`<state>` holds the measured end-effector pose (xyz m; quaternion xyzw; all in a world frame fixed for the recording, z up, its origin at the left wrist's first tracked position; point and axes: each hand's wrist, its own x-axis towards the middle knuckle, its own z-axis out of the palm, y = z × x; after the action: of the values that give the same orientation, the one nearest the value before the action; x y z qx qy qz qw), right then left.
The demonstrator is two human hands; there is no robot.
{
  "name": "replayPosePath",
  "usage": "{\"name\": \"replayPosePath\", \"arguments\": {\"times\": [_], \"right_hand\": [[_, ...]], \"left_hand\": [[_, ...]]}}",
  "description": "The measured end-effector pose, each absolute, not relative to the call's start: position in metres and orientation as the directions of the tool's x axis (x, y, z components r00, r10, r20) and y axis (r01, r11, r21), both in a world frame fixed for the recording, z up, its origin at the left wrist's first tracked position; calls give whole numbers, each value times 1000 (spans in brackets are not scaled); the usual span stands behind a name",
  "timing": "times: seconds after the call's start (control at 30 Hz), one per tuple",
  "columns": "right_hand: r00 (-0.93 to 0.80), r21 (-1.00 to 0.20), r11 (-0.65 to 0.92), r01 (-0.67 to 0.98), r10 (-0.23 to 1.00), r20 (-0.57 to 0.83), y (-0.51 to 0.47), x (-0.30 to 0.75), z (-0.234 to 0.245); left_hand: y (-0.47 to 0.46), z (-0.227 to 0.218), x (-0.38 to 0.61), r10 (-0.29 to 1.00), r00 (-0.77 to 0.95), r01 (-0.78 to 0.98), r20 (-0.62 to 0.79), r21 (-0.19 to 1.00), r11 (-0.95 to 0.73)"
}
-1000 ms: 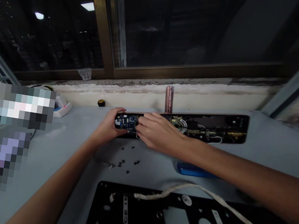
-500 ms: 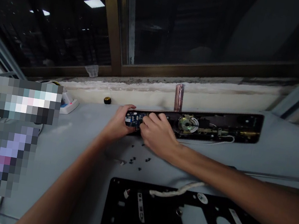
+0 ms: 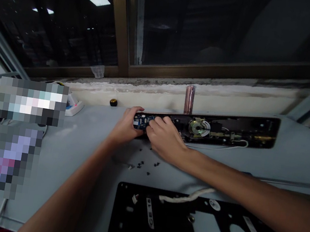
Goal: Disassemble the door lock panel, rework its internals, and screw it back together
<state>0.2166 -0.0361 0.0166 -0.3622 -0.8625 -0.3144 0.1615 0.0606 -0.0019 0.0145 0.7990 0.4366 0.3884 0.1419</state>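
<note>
A long, shallow black housing (image 3: 269,130) lies across the table with its inner side up. Inside its left end sits a blue circuit board (image 3: 141,122), and further right is a round metal mechanism (image 3: 198,127). My left hand (image 3: 123,128) clasps the left end, fingers at the far edge and thumb along the near one. Over the board's right part, the fingers of my right hand (image 3: 166,137) are bent and pinched together; whatever they hold is hidden behind them. Several small black screws (image 3: 140,164) are scattered below my hands.
A black plate (image 3: 118,216) with cutouts and a white-wrapped cable (image 3: 178,200) lies in front. Behind the housing stands a copper-coloured cylinder (image 3: 189,101). A black-and-yellow cap (image 3: 113,102) and a white power strip (image 3: 74,107) are at back left. Cables crowd the left edge.
The whole view has shifted slightly, so everything appears a little further right and higher. Both hands keep the same places on the housing, with no clear change in grip.
</note>
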Motion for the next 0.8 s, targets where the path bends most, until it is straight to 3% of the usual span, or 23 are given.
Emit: {"name": "replayPosePath", "arguments": {"times": [0.2,0.47,0.7,0.8], "right_hand": [[-656,425,499,755,568,497,-37,210,17],[-689,396,565,724,566,452,-36,212,24],[-790,220,767,602,534,301,-55,237,55],[-772,113,780,616,568,287,-60,266,64]], "left_hand": [[-5,16,65,824,285,589,490,589,-554],[-6,17,61,810,331,585,485,568,-579],[-3,18,57,783,376,567,496,545,-618],[-5,27,55,798,370,571,475,562,-599]]}}
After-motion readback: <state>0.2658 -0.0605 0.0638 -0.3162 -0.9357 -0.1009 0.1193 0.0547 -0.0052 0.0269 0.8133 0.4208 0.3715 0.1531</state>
